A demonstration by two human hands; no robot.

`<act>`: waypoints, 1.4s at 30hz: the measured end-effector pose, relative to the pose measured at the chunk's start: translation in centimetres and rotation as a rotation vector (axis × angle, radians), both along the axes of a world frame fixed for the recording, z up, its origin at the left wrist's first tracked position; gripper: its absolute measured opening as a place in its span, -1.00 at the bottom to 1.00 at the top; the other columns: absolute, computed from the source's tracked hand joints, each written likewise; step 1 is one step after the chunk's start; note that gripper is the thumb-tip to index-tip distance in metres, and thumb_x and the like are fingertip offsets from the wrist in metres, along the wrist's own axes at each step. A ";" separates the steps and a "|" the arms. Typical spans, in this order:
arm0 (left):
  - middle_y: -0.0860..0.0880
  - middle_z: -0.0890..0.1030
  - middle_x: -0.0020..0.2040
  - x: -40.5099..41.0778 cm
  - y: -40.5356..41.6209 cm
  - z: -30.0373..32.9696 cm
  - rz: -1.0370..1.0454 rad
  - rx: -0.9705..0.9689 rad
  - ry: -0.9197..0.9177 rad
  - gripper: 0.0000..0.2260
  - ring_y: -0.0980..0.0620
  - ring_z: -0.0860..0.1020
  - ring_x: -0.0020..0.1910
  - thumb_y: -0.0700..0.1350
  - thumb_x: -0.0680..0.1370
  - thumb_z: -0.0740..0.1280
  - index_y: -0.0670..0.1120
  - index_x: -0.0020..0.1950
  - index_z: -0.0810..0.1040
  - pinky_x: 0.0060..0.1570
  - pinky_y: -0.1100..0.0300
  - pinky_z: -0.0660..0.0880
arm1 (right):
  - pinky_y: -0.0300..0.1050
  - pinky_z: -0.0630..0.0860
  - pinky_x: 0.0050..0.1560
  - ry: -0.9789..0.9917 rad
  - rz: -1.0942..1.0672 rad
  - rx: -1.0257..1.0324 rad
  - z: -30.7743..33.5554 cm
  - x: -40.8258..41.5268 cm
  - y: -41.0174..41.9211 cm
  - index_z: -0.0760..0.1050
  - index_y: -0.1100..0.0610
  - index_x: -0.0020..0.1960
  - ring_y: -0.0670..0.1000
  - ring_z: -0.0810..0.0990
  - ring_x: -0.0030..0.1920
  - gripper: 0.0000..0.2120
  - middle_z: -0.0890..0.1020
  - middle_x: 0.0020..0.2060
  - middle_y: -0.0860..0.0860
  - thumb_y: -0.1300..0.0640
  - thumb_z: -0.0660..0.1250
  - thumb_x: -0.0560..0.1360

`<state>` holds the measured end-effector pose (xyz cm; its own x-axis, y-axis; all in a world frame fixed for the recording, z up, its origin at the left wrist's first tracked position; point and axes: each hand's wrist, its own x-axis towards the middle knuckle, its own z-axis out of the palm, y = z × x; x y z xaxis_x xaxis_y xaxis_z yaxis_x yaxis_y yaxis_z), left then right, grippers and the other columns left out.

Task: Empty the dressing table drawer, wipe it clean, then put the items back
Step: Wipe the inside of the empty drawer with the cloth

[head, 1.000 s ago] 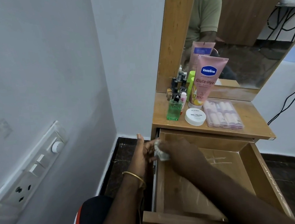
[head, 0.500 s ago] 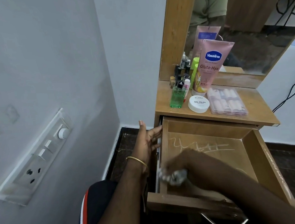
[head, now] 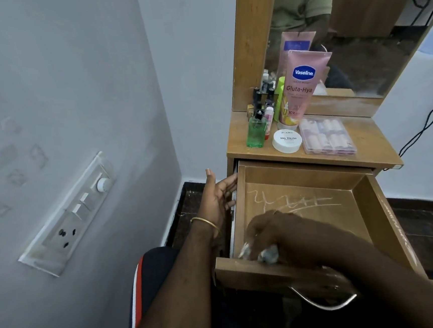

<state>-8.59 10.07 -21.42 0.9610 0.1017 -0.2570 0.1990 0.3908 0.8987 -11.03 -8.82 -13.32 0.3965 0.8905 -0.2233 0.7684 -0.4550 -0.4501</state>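
1. wiping is the step in hand: the right hand point(head: 271, 233) is down inside the drawer point(head: 366, 218), at its front left corner, with its fingers curled round a crumpled pale cloth point(head: 266, 254) that it presses against the floor of the drawer just behind the front panel.
2. the left hand point(head: 217, 197) is outside the drawer, against its left wall, fingers straight and spread, holding nothing (it looks to be steadying the drawer, though that is a judgement).
3. emptying looks done: no item lies in the part of the drawer that shows, only bare wood with pale scribbled marks point(head: 292, 200) toward its back.
4. the items stand on the tabletop point(head: 371, 147) behind the drawer: a green bottle point(head: 255, 131), a white nail polish tub point(head: 286, 140), a pink vaseline tube point(head: 301, 85), a clear case of small pink pieces point(head: 327, 136), and some small dark bottles point(head: 262, 98) at the back left.
5. the wipe seems only partly done, as i judge it: the scribbles at the back of the drawer are there to see, and the cloth is at the front.
6. left to do, by my reading: finish the floor and walls of the drawer, then carry all the items from the tabletop back into it.
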 end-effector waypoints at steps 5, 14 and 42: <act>-0.10 0.57 0.32 -0.7 -0.3 0.1 0.037 -0.111 0.023 -0.22 -0.01 0.44 0.39 0.43 0.53 -0.08 -0.13 0.39 0.48 0.43 -0.03 0.29 | -0.23 0.46 0.08 0.031 0.075 0.343 2.6 0.0 1.7 0.70 0.02 0.10 -0.13 0.54 0.06 -0.58 0.60 0.06 -0.11 0.44 0.38 0.39; -0.08 0.57 0.33 -2.2 -0.8 0.1 0.034 0.061 0.005 -0.23 -0.02 0.48 0.34 0.46 0.49 -0.08 -0.01 0.40 0.49 0.13 0.04 0.40 | -0.16 0.55 0.10 -0.006 0.077 0.174 2.1 -0.9 -4.6 0.69 -0.06 -0.03 -0.24 0.56 0.11 -0.82 0.66 0.09 -0.21 0.17 0.50 0.42; 0.06 0.63 0.04 -4.1 -2.7 1.2 0.072 0.271 0.012 -0.49 0.04 0.63 -0.06 -0.27 0.50 0.42 0.03 0.41 0.46 -0.32 0.32 0.58 | -0.21 0.55 0.07 0.001 -0.086 0.226 2.8 -1.6 -16.8 0.72 -0.03 -0.06 -0.22 0.61 0.07 -0.79 0.70 0.02 -0.17 0.25 0.48 0.42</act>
